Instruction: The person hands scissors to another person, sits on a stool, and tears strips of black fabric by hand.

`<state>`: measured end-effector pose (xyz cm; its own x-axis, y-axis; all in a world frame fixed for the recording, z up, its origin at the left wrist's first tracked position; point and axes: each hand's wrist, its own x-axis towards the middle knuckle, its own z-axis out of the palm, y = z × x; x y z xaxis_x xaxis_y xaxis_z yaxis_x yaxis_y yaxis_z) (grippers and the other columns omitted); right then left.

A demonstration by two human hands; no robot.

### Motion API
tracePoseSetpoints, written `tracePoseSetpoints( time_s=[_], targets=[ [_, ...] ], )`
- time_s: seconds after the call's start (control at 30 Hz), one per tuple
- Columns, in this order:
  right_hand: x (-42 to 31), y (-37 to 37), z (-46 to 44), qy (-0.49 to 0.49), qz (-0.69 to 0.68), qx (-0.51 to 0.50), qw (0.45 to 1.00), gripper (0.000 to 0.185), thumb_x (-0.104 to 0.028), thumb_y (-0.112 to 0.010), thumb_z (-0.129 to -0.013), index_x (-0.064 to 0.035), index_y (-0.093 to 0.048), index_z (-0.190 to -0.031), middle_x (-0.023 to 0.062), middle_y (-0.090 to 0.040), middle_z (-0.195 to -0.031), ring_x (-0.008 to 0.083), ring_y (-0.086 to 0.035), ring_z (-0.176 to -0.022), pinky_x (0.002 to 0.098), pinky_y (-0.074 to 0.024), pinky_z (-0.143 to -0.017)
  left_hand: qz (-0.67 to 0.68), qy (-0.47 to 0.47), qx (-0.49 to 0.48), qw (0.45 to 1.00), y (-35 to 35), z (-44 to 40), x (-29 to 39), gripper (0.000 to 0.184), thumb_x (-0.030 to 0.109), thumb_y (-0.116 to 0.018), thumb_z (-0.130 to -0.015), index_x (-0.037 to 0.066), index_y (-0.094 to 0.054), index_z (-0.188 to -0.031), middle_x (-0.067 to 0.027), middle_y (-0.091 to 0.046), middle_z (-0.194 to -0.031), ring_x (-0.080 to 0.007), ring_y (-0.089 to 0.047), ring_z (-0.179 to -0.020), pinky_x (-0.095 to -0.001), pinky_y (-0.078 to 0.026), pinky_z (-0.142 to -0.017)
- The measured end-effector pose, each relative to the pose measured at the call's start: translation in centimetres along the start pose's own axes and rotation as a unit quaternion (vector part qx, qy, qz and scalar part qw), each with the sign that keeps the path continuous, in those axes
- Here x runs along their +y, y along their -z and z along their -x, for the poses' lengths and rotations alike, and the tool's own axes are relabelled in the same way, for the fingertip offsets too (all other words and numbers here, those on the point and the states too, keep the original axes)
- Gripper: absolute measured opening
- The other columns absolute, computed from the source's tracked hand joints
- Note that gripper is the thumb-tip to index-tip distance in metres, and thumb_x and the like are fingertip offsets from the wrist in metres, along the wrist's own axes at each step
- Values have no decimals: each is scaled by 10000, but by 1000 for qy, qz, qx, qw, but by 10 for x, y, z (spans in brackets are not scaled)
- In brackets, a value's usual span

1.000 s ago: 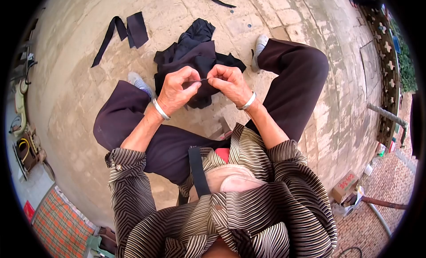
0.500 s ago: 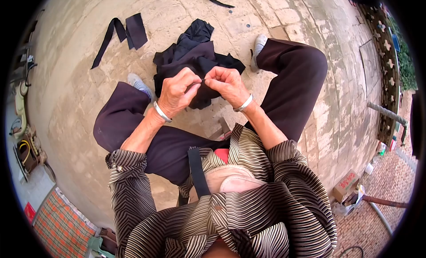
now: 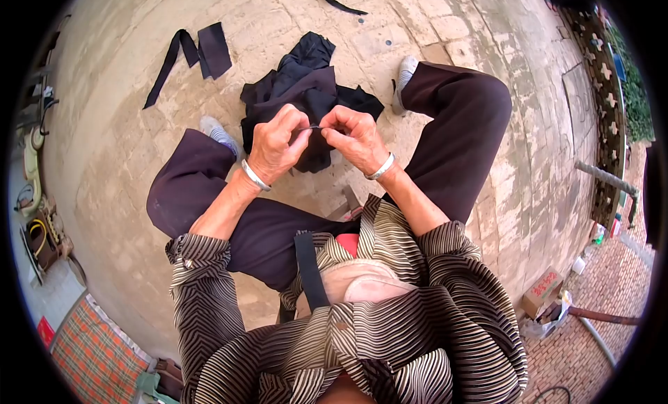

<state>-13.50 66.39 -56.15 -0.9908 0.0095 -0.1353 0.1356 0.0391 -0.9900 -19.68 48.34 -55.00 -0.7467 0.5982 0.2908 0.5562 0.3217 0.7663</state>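
Note:
My left hand [image 3: 277, 145] and my right hand [image 3: 357, 141] are both closed in a pinch, held close together between my knees. A short, thin dark strip [image 3: 315, 127] spans the small gap between the fingertips; whether it is thread, cord or cloth I cannot tell. Below and beyond the hands lies a crumpled heap of dark cloth [image 3: 299, 84] on the ground. Each wrist wears a silver bangle. Across my lap hangs a flat black band [image 3: 310, 268], beside a light pink cloth [image 3: 362, 279].
Cut dark cloth pieces [image 3: 213, 51] lie on the paving at the upper left. A curved black strip [image 3: 341, 2] is at the top. At right stand a cardboard box [image 3: 545, 291] and a metal bar [image 3: 605, 178]. A plaid cloth [image 3: 97, 352] covers something at lower left.
The fingertips have drawn slightly apart, so more of the thin dark strip shows between them. The cloth heap and loose pieces lie as before.

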Motion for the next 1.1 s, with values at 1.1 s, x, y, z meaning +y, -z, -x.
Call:
tracePoseSetpoints(
  time_s=[1.1],
  targets=[
    [3, -2, -7, -134, 8, -10, 991, 157, -91, -639, -720, 58, -680, -744, 47, -597, -570, 83, -533, -552, 271, -437, -503, -164, -176, -82, 967, -1, 3, -3, 185, 4, -685, -676, 48, -559, -803, -67, -499, -745, -228, -544, -536, -334, -442, -500]
  ],
)
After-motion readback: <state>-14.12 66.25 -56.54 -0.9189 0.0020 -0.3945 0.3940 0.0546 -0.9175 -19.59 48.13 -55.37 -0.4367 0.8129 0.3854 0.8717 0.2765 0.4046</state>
